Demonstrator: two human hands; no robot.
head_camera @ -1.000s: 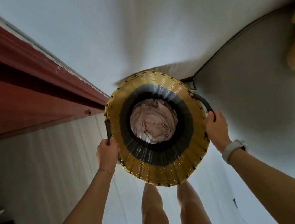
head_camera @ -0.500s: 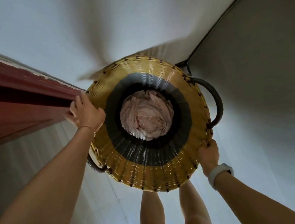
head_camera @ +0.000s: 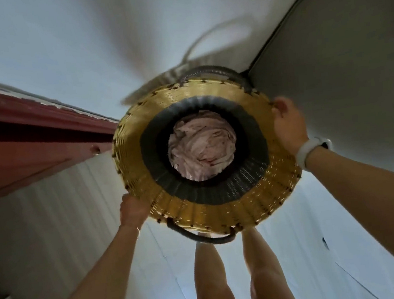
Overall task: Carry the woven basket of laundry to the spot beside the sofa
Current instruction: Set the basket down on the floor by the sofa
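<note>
The round woven basket (head_camera: 222, 210) has a yellow rim band and a dark grey inner band, and I look straight down into it. Crumpled pink laundry (head_camera: 202, 148) fills its bottom. My left hand (head_camera: 133, 209) grips the rim at the lower left. My right hand (head_camera: 286, 124), with a white watch on the wrist, holds the rim at the upper right and is slightly blurred. One dark handle (head_camera: 201, 237) points toward my legs, the other (head_camera: 209, 70) points away from me.
A grey sofa (head_camera: 354, 77) with dark piping fills the right side, close to the basket. A red-brown wooden cabinet (head_camera: 31, 148) runs along the left. Pale floor (head_camera: 81, 51) lies beyond the basket. My bare legs (head_camera: 240, 279) stand just below it.
The basket has turned, so its handles went from left and right to near and far. My left hand slid down the rim toward me; my right hand moved up to the far right.
</note>
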